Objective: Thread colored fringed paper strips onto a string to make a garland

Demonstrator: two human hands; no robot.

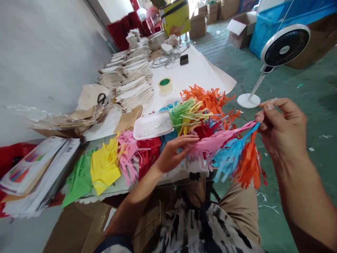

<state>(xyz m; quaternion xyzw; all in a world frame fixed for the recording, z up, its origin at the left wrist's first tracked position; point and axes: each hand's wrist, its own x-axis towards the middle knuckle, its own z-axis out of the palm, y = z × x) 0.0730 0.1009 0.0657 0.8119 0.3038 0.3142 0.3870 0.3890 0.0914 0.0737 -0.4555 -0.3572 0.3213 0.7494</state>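
The right hand (283, 128) is closed, thumb and fingers pinching one thin white cord (272, 101) out past the tabletop's edge. From it, a paper-fringe garland (218, 144) runs left to the left hand (175, 154), which lies open, fingers spread against the fringes. Left of that hand, four bunches lie on the paper-covered tabletop (200, 75) – green, yellow, pink, red; those between the hands are too tangled to count. Just beyond the left hand sits one white foam tray (152, 124), with one tape roll (165, 85) farther on and one pair of black-handled scissors (102, 99) well left. The tabletop's near edge runs just past the left wrist, while right of the right hand there's open room over the green floor (310, 182) – only one white fan (285, 45) stands beyond
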